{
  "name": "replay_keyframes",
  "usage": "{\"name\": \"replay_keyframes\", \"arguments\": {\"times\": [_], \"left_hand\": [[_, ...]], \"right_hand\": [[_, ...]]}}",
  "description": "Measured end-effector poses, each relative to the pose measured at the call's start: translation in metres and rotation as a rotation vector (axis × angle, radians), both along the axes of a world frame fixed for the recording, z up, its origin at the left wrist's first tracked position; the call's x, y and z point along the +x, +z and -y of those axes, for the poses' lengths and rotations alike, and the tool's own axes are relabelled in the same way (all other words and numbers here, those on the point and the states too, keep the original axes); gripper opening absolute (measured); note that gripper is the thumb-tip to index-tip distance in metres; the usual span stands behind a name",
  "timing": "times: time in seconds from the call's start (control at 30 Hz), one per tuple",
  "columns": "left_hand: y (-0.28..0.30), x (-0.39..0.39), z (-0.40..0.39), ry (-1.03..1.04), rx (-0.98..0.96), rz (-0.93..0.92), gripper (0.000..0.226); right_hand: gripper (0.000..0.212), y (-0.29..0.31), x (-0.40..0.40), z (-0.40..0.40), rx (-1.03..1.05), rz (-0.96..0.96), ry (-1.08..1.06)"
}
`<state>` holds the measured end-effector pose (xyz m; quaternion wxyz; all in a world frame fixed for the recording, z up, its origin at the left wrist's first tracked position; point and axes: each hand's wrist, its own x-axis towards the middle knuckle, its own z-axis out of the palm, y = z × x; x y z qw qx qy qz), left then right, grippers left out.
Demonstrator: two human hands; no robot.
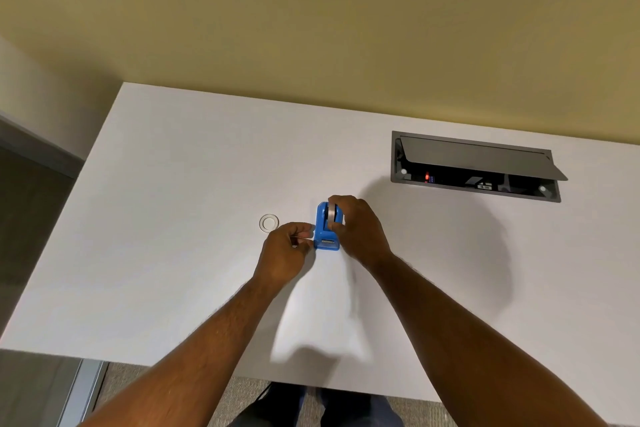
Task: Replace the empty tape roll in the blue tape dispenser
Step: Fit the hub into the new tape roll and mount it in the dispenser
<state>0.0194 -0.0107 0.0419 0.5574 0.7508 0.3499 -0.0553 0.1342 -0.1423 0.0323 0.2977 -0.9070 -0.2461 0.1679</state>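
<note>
The blue tape dispenser (325, 230) stands on the white table (173, 184), its metal cutter facing me. A tape roll (333, 212) sits upright in the dispenser's slot, and my right hand (356, 229) pinches it between thumb and fingers from the right. My left hand (287, 248) is curled against the dispenser's left side near its front, fingertips touching the blue body. An empty clear tape core (269, 222) lies flat on the table just left of my left hand.
A recessed power and cable box (474, 166) with its grey lid raised sits in the table at the back right. A yellow wall runs behind the table. The table's near edge lies just below my forearms.
</note>
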Motion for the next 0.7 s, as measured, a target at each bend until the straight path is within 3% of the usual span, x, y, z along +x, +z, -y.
{"name": "replay_keyframes", "arguments": {"times": [0.47, 0.6, 0.7], "left_hand": [[-0.003, -0.007, 0.003, -0.009, -0.005, 0.002, 0.023], [-0.003, -0.011, 0.004, -0.001, -0.018, 0.003, 0.024], [-0.002, -0.011, 0.006, -0.004, -0.019, 0.009, 0.023]], "right_hand": [[0.044, -0.004, -0.002, 0.0, -0.002, 0.072, 0.073], [0.058, -0.002, -0.003, 0.006, -0.017, -0.014, 0.062], [0.055, -0.002, -0.005, 0.011, 0.003, -0.024, 0.003]]}}
